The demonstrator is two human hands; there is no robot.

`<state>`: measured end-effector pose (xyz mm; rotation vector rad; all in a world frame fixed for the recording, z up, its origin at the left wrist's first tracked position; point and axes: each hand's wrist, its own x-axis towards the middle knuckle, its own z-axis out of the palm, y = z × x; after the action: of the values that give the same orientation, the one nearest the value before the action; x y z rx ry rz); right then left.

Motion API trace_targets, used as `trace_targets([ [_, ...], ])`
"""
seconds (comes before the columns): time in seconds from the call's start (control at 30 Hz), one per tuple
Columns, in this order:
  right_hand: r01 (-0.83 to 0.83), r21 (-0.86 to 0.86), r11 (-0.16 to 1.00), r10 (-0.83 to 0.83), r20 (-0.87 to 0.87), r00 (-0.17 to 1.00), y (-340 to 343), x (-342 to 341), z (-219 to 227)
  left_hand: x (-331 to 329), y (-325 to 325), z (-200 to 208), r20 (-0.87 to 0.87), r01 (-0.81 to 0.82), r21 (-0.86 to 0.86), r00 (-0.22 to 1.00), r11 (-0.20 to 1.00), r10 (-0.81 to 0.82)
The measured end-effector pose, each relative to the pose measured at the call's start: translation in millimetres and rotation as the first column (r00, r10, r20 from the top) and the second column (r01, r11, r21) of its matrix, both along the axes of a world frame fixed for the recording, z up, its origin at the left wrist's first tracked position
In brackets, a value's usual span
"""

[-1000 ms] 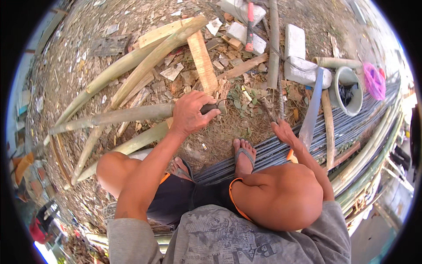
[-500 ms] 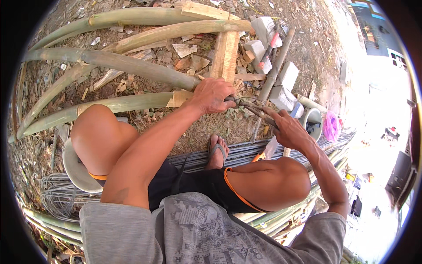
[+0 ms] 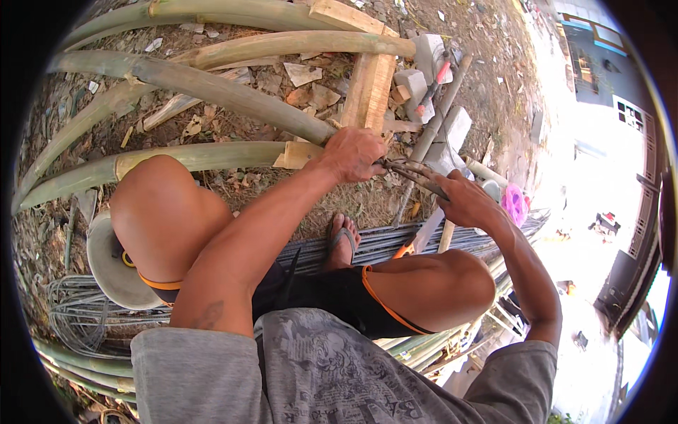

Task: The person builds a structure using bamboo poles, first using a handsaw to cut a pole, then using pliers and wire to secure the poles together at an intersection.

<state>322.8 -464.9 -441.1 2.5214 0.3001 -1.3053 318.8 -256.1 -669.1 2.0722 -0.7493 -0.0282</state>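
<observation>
My left hand [image 3: 354,152] is closed around one end of a bundle of thin rusty wire rods [image 3: 413,174], just in front of a green bamboo pole [image 3: 212,85]. My right hand [image 3: 462,201] grips the other end of the same rods, a little lower and to the right. The rods bend between the two hands. I sit with both knees up, one sandalled foot [image 3: 342,240] resting on a stack of grey steel bars [image 3: 395,237].
Several bamboo poles [image 3: 275,46] and a wooden plank [image 3: 367,88] lie ahead on dry, littered ground. Grey blocks [image 3: 427,67], a red-handled tool [image 3: 432,88] and a pipe sit beyond. A coil of wire [image 3: 78,321] and a pale bowl-shaped seat [image 3: 116,265] are at left.
The view has swung so the bamboo sits higher. My right hand rose from the steel bars to meet my left hand, and both now grip the wire rods.
</observation>
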Motion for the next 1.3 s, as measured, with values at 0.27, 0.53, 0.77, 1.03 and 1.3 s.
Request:
trace_targets([
  [0.27,-0.255,-0.078,0.964,0.255,-0.008,0.967,6,21,2,-1,-1,-8,0.014,0.007,-0.023,1.000,1.000,-0.006],
  [0.53,-0.176,-0.071,0.982,0.170,-0.092,0.981,13,30,0,-1,0,-9,0.003,0.034,0.002,0.999,0.999,-0.034],
  [0.77,0.355,-0.027,0.935,-0.338,-0.382,0.860,-5,45,-10,-1,5,-9,0.060,0.058,0.080,0.996,0.995,-0.063],
  [1.03,0.552,-0.065,0.831,-0.527,-0.410,0.745,8,39,2,-4,9,-8,0.086,0.062,0.063,0.994,0.996,-0.068],
  [1.3,-0.679,-0.090,0.729,0.641,0.440,0.629,-3,-11,4,-1,2,-5,0.012,0.032,0.094,0.999,0.995,-0.033],
])
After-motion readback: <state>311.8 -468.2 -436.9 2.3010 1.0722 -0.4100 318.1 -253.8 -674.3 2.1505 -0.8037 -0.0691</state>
